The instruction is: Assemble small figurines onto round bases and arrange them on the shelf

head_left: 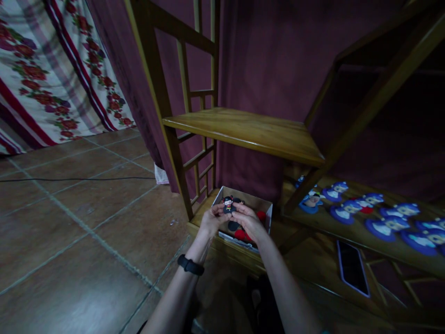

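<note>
Both of my hands hold one small figurine (228, 204) with black hair, a pale face, red on its clothes and a dark round base. My left hand (212, 220) pinches it from the left; my right hand (247, 220) grips it from the right. They are above an open cardboard box (259, 202) on the lowest shelf. Red and dark pieces lie inside, among them a red piece (240, 234) and a dark disc (233, 226). My hands hide part of the contents. A black band (190, 265) is around my left wrist.
A wooden shelf board (243, 130) juts out above the box, beside a lattice side frame (174, 153). Several blue-and-white figurines (385, 225) stand on the right shelf. A phone (352, 267) lies below them. A cable (76, 179) crosses the tiled floor (69, 222).
</note>
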`<state>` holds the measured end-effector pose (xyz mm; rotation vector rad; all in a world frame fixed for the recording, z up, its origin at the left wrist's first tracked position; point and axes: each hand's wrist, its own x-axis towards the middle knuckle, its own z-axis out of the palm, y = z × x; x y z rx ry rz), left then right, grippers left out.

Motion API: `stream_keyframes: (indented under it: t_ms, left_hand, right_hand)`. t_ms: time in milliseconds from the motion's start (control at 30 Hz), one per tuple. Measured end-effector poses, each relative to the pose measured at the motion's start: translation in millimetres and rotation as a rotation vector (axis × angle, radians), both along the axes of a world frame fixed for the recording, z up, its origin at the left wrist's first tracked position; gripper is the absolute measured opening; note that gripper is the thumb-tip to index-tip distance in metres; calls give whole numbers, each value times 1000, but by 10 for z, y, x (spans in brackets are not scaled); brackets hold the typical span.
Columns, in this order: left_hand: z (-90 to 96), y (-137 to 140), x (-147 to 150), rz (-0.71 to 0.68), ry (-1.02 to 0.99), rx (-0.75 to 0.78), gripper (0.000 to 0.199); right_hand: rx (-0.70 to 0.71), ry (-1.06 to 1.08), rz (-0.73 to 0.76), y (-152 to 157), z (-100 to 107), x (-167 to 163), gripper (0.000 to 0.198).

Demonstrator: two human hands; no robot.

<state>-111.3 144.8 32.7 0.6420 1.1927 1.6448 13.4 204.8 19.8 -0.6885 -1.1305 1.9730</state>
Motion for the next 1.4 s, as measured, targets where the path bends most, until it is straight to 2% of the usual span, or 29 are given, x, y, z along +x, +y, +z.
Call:
stream_keyframes:
  t_ms: [267, 533, 867, 1133, 1400]
  left_hand:
    - [-46, 54, 15, 18, 25, 39, 46]
    - [-21, 11, -12, 7, -20, 30, 43]
    - [55, -49, -84, -137, -250, -38, 37]
    - [67, -46, -122, -157, -359, -63, 30]
    - [49, -26, -117, -182, -441, -43, 27]
  right_hand:
    - [32, 0, 18, -42, 66, -8, 42]
    - [1, 13, -74, -65, 45, -56, 43]
    - [139, -54, -131, -65, 42, -88, 39]
    - [221, -94, -155, -77, 72, -95, 38]
    - [242, -59, -174, -102, 108, -98, 35]
